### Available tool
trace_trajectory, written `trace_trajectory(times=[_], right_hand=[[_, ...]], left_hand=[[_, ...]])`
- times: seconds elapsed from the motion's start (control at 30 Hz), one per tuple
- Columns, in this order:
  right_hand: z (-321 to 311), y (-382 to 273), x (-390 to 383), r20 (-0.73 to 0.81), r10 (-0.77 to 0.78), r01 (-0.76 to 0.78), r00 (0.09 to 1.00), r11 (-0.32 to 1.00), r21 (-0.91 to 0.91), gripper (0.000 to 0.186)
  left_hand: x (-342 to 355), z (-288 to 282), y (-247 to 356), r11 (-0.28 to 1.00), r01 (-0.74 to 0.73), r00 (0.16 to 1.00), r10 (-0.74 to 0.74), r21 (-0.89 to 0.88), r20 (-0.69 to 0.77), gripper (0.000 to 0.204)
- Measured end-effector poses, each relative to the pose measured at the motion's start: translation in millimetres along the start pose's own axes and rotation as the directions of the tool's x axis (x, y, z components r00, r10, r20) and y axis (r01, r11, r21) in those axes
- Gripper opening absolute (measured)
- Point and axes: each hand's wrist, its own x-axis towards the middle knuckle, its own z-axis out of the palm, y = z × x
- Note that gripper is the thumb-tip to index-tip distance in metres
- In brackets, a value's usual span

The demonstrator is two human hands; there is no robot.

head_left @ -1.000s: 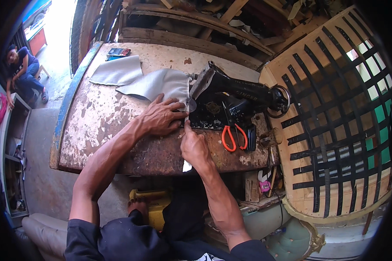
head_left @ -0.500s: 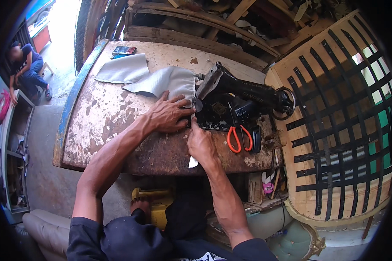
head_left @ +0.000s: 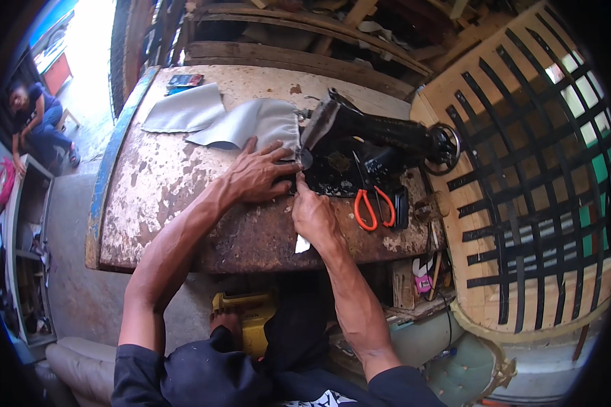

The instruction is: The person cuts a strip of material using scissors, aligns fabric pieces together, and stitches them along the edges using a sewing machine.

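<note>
A light grey sheet of fabric (head_left: 265, 122) lies on the worn table with its right edge at the needle end of a black sewing machine (head_left: 394, 139). My left hand (head_left: 259, 175) rests on the fabric's near part, palm down with fingers spread. Close beside it, my right hand (head_left: 314, 216) is closed, its index finger pointing at the fabric edge by the needle. A narrow white strip (head_left: 302, 244) runs under the right hand, and its end shows below. The fingers seem to pinch this strip. Orange-handled scissors (head_left: 375, 207) lie on the machine's bed, to the right.
A small box (head_left: 185, 81) lies at the table's far left. Right of the table stands a wooden frame webbed with black straps (head_left: 523, 183). My foot is on a yellow object (head_left: 251, 322) below. At far left, a person (head_left: 37, 115) sits by an open cabinet (head_left: 24, 264).
The whole view has shifted slightly. Both hands keep nearly the same place at the machine, and the fabric shows no clear movement.
</note>
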Motion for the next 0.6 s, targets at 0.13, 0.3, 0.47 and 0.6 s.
trace_trajectory(times=[0.13, 0.3, 0.47, 0.6], right_hand=[[-6, 0, -1, 0.054, 0.057, -0.060, 0.997, 0.997, 0.056, 0.064], [10, -2, 9, 0.080, 0.093, -0.097, 0.992, 0.994, 0.047, 0.068], [-2, 14, 1, 0.029, 0.104, -0.106, 0.994, 0.990, 0.090, 0.066], [0, -2, 10, 0.077, 0.103, -0.112, 0.992, 0.986, 0.125, 0.067]], left_hand=[[8, 1, 5, 0.999, 0.025, 1.000, -0.025, 0.030, 0.006, 0.053], [5, -6, 1, 0.998, 0.064, 0.997, -0.064, 0.018, 0.044, 0.054], [22, -5, 19, 0.999, 0.028, 0.997, -0.030, 0.018, 0.065, 0.054], [10, -15, 8, 0.996, 0.077, 0.996, -0.079, 0.041, 0.046, 0.051]])
